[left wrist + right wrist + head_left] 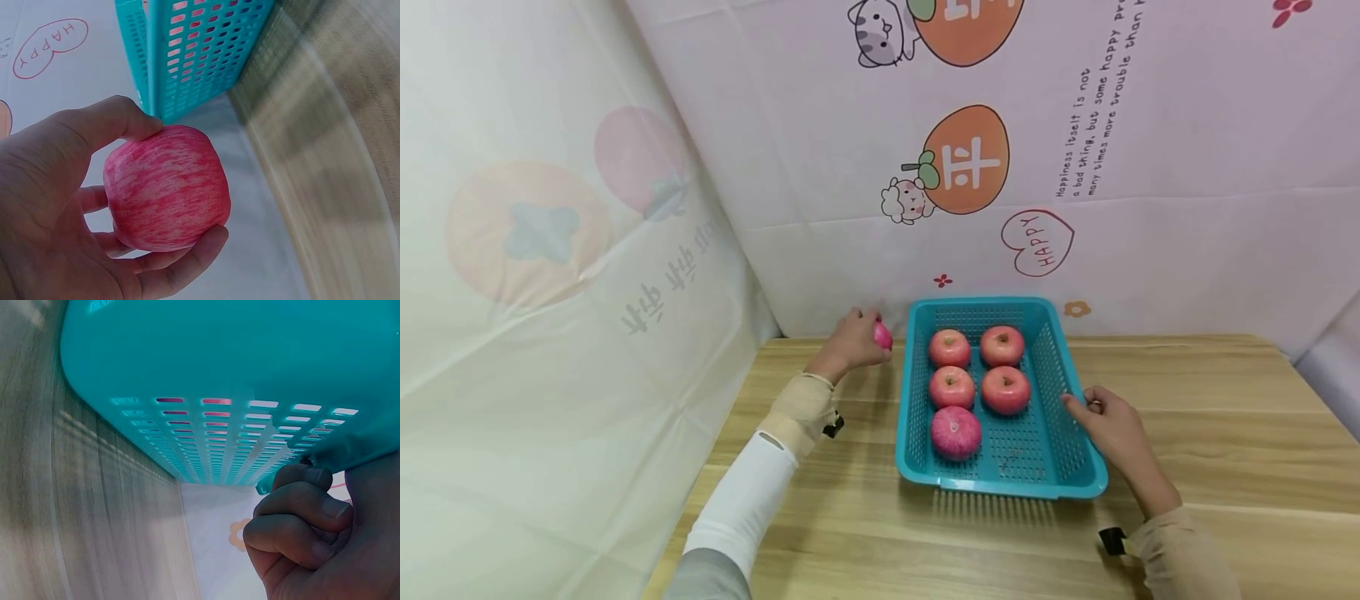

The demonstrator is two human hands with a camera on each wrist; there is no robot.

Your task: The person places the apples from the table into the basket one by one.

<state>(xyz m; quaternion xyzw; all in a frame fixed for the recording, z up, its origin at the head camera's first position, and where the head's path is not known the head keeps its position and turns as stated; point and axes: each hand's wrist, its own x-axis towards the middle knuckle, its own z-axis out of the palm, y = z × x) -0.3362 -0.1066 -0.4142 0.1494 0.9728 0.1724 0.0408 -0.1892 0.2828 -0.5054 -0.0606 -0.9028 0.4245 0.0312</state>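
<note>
My left hand (852,343) grips a pinkish-red apple (169,187) to the left of a teal plastic basket (1000,485). In the left wrist view the thumb lies on one side of the apple and the fingers curl round the other, close to the basket's slotted wall (206,56). My right hand (1116,429) holds the basket's right rim, thumb over the edge and fingers curled outside it (300,519). Inside the basket sit several red apples (1006,390) in two columns, with a darker pink one (957,433) at the front left.
The basket stands on a wood-grain table (835,533), near its back edge. A white printed cloth (820,208) hangs right behind the table, and another pale cloth (550,400) hangs along the left side.
</note>
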